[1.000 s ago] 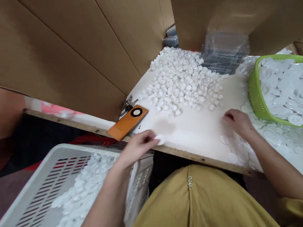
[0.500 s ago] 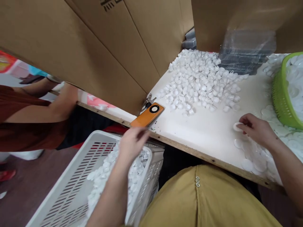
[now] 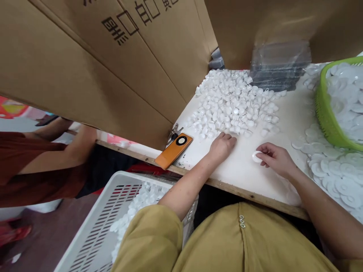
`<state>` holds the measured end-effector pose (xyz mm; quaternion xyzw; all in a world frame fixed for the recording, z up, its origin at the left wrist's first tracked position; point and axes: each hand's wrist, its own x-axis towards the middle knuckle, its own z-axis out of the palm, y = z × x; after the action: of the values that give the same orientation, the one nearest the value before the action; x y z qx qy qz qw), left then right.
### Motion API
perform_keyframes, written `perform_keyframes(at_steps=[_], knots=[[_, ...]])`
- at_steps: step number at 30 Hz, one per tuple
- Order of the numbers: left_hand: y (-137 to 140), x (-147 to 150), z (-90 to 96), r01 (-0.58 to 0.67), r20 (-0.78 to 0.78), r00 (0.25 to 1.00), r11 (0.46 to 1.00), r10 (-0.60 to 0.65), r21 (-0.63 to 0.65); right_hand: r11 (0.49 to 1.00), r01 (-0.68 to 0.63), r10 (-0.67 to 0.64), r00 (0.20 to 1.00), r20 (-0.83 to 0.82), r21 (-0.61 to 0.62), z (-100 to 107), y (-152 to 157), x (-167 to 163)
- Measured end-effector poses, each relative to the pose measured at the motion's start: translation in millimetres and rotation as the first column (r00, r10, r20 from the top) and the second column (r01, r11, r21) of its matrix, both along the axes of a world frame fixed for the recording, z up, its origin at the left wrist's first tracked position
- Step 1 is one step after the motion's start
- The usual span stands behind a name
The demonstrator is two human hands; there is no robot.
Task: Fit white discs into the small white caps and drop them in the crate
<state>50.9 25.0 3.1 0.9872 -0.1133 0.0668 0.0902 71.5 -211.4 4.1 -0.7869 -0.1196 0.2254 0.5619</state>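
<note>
The person's right hand (image 3: 270, 158) is over the near part of the white worktop (image 3: 241, 173), its grip pinching a small, round, flat white disc (image 3: 257, 156) by one edge between thumb and fingers. The left hand (image 3: 222, 147) is at the near edge of a wide pile of small, glossy white cup-shaped plastic pieces (image 3: 232, 102), back upward and fingers curled. I can't tell whether that grip has closed on a piece, since the knuckles cover the fingertips.

Over on the right, flat white plastic discs (image 3: 337, 175) lie overlapping in a loose spread, just below a bright green plastic basket (image 3: 323, 109) filled with more of them. Behind the pile, a stack of clear plastic packs (image 3: 279, 71) leans by a brown cardboard panel (image 3: 283, 22). An orange phone with a round black camera ring (image 3: 171, 152) lies at the worktop's front edge, metal keys (image 3: 174, 132) beside it. Below, at the person's left, a pale slotted plastic crate (image 3: 104, 217) holds many small white pieces (image 3: 136, 204).
</note>
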Motion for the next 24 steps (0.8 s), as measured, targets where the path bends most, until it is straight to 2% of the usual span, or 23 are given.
perform_keyframes(at_steps=[3,6,9,12,18,24], knots=[[-11,-5,-5.9,-0.022,-0.028,0.999,0.971,0.016,-0.239,0.998,0.050,-0.048,0.998,-0.027,0.048,-2,-2,5],[-20,-16,-9.9,-0.021,-0.101,0.994,0.877,-0.032,-0.481,0.993,0.070,-0.061,0.994,-0.089,0.099,1,-2,8],[-27,-28,-10.1,-0.039,-0.164,0.984,0.798,-0.075,-0.601,0.994,0.061,-0.046,0.987,-0.151,0.095,3,-1,7],[-32,-33,-10.0,-0.049,-0.210,0.972,0.786,-0.105,-0.616,0.998,0.030,-0.020,0.978,-0.206,0.048,4,2,3],[-36,-29,-14.5,0.031,-0.185,0.971,0.847,-0.151,-0.531,0.998,-0.001,0.021,0.941,-0.339,0.061,4,17,-6],[-35,-28,-16.3,0.086,-0.168,0.967,0.869,-0.190,-0.488,0.987,-0.087,0.036,0.938,-0.345,-0.134,11,35,-2]])
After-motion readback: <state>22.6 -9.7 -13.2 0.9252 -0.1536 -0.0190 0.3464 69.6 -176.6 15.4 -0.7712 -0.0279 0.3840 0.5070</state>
